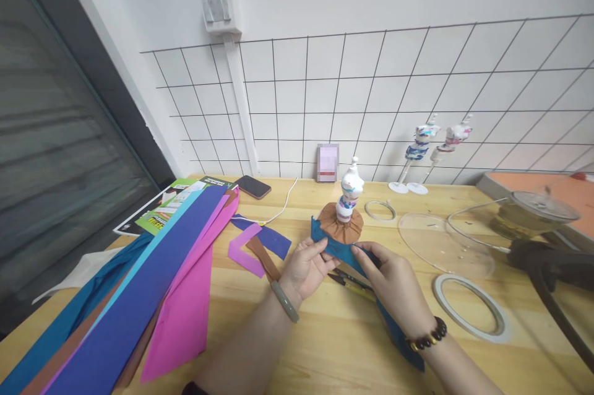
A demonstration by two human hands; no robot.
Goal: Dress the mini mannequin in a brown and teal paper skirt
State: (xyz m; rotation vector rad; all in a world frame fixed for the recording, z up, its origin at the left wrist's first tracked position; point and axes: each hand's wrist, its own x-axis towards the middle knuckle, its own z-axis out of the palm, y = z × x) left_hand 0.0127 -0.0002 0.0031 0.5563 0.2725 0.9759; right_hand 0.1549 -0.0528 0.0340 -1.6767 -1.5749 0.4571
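Between my hands stretches a long teal fabric strip [342,251], its far end hanging down past my right wrist onto the table. My left hand [306,268] pinches the strip near its left end. Fingers and thumb of my right hand [387,277] are closed on it farther right. Just behind the strip stands a small white figure [352,183] with painted blue and pink patches, upright, with a gathered brown fabric skirt [341,221] spread around its base. A dark slim tool [355,283] lies under the strip, partly hidden by my hands.
At left lie long coloured fabric strips [139,277] over leaflets [162,209]. A phone [253,187] and fabric scraps [264,240] are nearer the middle. Tape rolls [471,308], a clear disc [436,240] and a glass pot [533,215] sit right; two similar figures [422,141] stand behind.
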